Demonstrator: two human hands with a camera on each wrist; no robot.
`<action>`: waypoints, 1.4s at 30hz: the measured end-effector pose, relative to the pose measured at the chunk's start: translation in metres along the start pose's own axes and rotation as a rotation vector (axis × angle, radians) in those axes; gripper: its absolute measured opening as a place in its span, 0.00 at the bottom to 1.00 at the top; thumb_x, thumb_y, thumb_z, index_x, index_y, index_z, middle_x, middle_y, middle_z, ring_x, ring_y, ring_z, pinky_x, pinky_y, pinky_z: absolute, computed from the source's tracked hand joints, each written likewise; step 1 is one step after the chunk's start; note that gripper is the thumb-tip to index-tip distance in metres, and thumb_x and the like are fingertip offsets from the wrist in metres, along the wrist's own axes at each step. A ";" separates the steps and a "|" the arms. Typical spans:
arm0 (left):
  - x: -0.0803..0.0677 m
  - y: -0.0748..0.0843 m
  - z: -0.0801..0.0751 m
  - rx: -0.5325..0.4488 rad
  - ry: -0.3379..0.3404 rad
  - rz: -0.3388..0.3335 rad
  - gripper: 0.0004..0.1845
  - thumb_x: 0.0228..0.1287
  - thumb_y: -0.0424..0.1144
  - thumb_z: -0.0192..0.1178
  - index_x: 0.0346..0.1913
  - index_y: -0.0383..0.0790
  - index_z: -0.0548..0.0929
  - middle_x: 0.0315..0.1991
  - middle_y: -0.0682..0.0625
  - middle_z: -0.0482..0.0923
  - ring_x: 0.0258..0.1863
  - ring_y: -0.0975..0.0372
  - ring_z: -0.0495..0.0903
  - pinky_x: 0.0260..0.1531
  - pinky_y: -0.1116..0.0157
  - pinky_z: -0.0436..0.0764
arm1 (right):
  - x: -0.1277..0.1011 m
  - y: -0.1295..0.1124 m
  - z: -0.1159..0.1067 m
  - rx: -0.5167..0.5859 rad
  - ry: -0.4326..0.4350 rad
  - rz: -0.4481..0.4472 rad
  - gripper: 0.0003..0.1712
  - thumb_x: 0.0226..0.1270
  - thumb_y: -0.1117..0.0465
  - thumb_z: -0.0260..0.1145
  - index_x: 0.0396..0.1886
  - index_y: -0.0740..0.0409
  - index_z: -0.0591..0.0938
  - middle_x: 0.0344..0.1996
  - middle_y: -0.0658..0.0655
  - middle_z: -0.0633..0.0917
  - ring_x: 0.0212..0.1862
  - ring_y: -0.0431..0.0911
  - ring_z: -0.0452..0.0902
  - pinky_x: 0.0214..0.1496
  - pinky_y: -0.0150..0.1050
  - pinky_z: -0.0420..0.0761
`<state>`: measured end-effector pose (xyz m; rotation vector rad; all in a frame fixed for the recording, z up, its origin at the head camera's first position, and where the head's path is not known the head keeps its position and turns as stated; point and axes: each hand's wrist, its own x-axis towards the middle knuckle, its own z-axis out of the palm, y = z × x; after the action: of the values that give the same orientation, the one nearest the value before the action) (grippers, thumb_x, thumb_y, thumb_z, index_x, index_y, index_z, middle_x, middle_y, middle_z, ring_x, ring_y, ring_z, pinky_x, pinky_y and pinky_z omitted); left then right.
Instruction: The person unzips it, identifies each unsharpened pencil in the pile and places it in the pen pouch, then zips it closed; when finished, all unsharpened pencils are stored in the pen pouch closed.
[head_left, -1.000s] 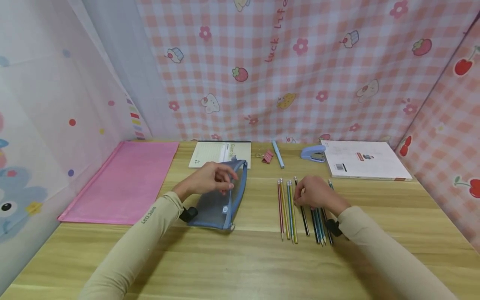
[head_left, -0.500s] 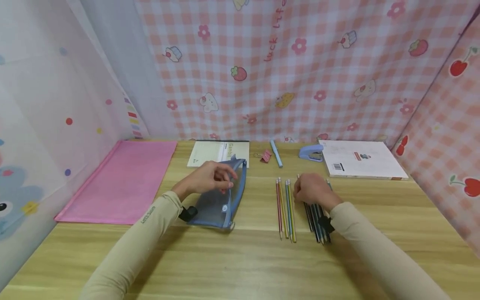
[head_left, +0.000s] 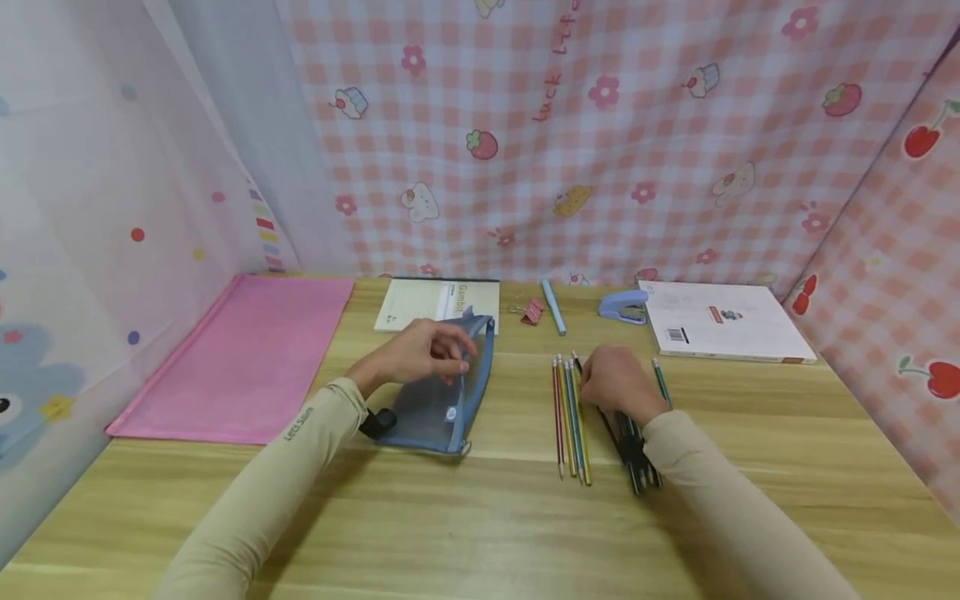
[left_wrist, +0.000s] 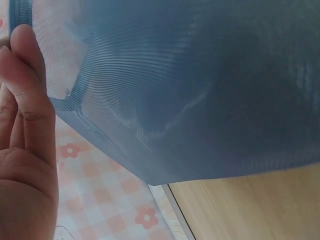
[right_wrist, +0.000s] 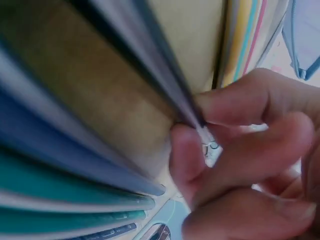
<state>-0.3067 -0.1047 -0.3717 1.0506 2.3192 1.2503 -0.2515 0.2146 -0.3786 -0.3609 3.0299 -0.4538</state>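
Note:
My left hand [head_left: 422, 354] pinches the zip edge of a blue mesh pencil case [head_left: 422, 417], whose mouth gapes to the right. In the left wrist view, the see-through mesh [left_wrist: 165, 100] spreads beside the curled fingers. On the table, my right hand [head_left: 621, 382] pinches a dark pencil [right_wrist: 165, 65] between thumb and forefinger. That pencil slants, its eraser end near a row of striped pencils [head_left: 558, 417] in red, yellow and teal. Several dark and teal pencils [head_left: 662, 382] lie under and right of the right hand, partly hidden by wrist and strap.
A pink folder [head_left: 240, 358] lies at the left. Along the back are a notepad [head_left: 408, 302], a red binder clip [head_left: 532, 312], a light-blue pen [head_left: 553, 307], a stapler [head_left: 622, 306] and a white book [head_left: 731, 321]. A checked curtain [head_left: 600, 167] hangs behind.
The right hand has shifted slightly left, and the top of the dark pencil now leans toward the striped row. The teal and yellow pencils there lie closer together. The left hand has stayed put.

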 end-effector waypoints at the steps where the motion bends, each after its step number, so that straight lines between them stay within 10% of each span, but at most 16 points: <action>1: 0.000 0.000 0.000 -0.001 -0.001 0.000 0.13 0.66 0.31 0.65 0.51 0.30 0.83 0.29 0.42 0.86 0.26 0.58 0.85 0.33 0.59 0.88 | 0.000 0.000 0.000 0.003 0.012 -0.012 0.16 0.43 0.70 0.60 0.05 0.50 0.74 0.06 0.42 0.65 0.16 0.38 0.58 0.22 0.31 0.59; 5: 0.001 0.002 0.001 0.002 -0.010 0.002 0.14 0.67 0.31 0.65 0.52 0.29 0.82 0.30 0.42 0.86 0.26 0.57 0.86 0.33 0.59 0.88 | 0.000 0.000 -0.008 0.116 0.061 0.038 0.09 0.49 0.68 0.66 0.14 0.55 0.85 0.10 0.46 0.76 0.16 0.38 0.63 0.21 0.31 0.64; 9: 0.001 0.003 0.001 0.017 -0.004 0.006 0.13 0.67 0.32 0.65 0.52 0.30 0.83 0.29 0.42 0.86 0.26 0.57 0.85 0.33 0.57 0.88 | -0.001 -0.006 -0.018 0.470 0.058 0.128 0.08 0.60 0.64 0.69 0.36 0.62 0.89 0.21 0.54 0.87 0.17 0.38 0.71 0.23 0.33 0.72; 17: 0.003 0.004 0.001 0.029 0.001 0.012 0.12 0.67 0.32 0.64 0.51 0.32 0.83 0.30 0.43 0.86 0.26 0.57 0.85 0.33 0.57 0.88 | 0.009 -0.052 0.009 1.043 -0.152 0.165 0.15 0.64 0.68 0.65 0.49 0.70 0.83 0.21 0.48 0.81 0.19 0.38 0.63 0.22 0.33 0.64; 28: 0.005 0.004 0.002 0.005 0.005 -0.013 0.11 0.67 0.32 0.64 0.51 0.39 0.83 0.29 0.45 0.87 0.26 0.57 0.86 0.33 0.59 0.88 | 0.037 -0.096 0.025 1.125 -0.270 0.145 0.10 0.68 0.66 0.58 0.45 0.60 0.82 0.16 0.46 0.70 0.19 0.39 0.61 0.21 0.32 0.58; 36: 0.008 0.006 0.000 -0.075 0.029 -0.047 0.11 0.68 0.31 0.63 0.52 0.38 0.81 0.29 0.48 0.87 0.26 0.57 0.85 0.33 0.58 0.87 | 0.043 -0.095 0.019 1.183 -0.252 0.211 0.16 0.68 0.68 0.59 0.55 0.59 0.79 0.18 0.47 0.72 0.17 0.39 0.59 0.20 0.33 0.56; 42: 0.011 0.007 0.000 -0.086 0.038 -0.039 0.12 0.68 0.31 0.62 0.53 0.36 0.80 0.29 0.48 0.86 0.26 0.58 0.84 0.32 0.58 0.86 | 0.047 -0.101 0.022 1.110 -0.160 0.230 0.09 0.64 0.70 0.64 0.44 0.61 0.80 0.18 0.49 0.74 0.15 0.39 0.62 0.19 0.32 0.61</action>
<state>-0.3107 -0.0943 -0.3657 0.9574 2.2803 1.3534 -0.2725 0.1035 -0.3710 0.0343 2.1492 -1.7771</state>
